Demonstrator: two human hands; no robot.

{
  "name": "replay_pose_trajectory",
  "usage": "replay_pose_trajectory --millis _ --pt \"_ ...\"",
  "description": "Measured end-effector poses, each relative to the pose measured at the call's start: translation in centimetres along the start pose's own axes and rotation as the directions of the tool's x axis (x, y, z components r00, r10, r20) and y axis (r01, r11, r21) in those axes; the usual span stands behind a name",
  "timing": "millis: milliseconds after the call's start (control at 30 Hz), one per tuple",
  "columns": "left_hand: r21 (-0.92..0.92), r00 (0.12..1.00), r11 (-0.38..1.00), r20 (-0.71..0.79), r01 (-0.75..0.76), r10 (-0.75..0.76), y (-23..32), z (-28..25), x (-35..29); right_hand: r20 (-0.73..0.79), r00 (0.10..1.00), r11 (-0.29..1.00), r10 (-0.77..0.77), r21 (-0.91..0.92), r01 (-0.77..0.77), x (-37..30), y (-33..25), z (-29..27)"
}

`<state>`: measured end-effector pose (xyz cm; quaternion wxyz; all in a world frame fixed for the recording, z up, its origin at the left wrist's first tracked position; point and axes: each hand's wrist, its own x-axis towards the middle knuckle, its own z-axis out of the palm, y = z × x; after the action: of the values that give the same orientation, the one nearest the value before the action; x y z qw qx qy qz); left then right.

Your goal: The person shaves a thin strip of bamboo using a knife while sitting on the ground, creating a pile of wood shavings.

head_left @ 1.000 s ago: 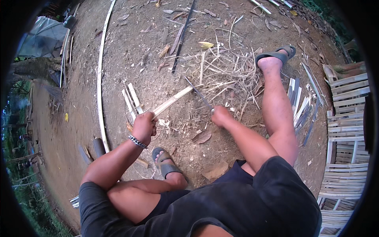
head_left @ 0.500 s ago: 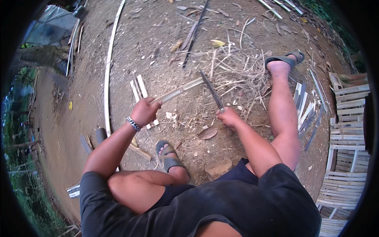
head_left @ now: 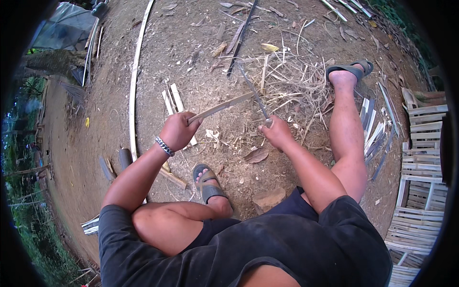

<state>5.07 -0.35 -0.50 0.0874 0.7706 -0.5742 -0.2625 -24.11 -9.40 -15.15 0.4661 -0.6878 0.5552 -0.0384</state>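
My left hand is closed round the near end of a flat bamboo strip, which slants up to the right. In my right hand is the handle of a long knife, its thin dark blade angled up and to the left. The blade crosses the strip near its far end; whether they touch I cannot tell. Beneath and beyond the knife lies a heap of thin bamboo shavings. Short pale bamboo strips rest on the ground past my left hand.
A long bamboo strip runs along the ground at the left. Beside my right leg is a bundle of split strips. A slatted bamboo bench stands at the far right. A stone lies between my legs, near my sandalled foot.
The bamboo strip has turned in my left hand, showing a narrower, darker face. My right hand has moved slightly nearer, and the knife blade now stands more edge-on.
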Motion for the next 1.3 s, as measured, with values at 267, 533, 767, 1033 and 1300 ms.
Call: replay_pose_trajectory --millis 267,533,767,1033,1300 --pt "0.35 0.961 0.897 0.042 -0.269 0.272 0.2 1.0 -0.1 0.112 0.993 0.991 0.049 -0.128 -0.034 -0.5 -2.8 0.2" --pt "0.454 0.922 0.807 0.11 -0.378 0.371 0.6 1.6 -0.8 0.279 0.96 0.99 0.014 -0.141 0.027 -1.1 -5.7 0.8" --pt "0.387 0.883 0.802 0.074 -0.454 0.464 0.2 2.1 -0.9 0.331 0.941 0.972 -0.078 -0.186 0.146 0.4 -3.5 1.6" --pt "0.334 0.916 0.858 0.048 -0.39 0.398 0.6 2.3 -0.2 0.228 0.974 0.969 -0.012 -0.238 0.068 4.2 1.5 0.5" --pt "0.329 0.908 0.852 0.042 -0.407 0.418 -0.1 1.4 0.4 0.177 0.971 0.968 0.158 -0.222 -0.117 4.2 4.3 -1.1"
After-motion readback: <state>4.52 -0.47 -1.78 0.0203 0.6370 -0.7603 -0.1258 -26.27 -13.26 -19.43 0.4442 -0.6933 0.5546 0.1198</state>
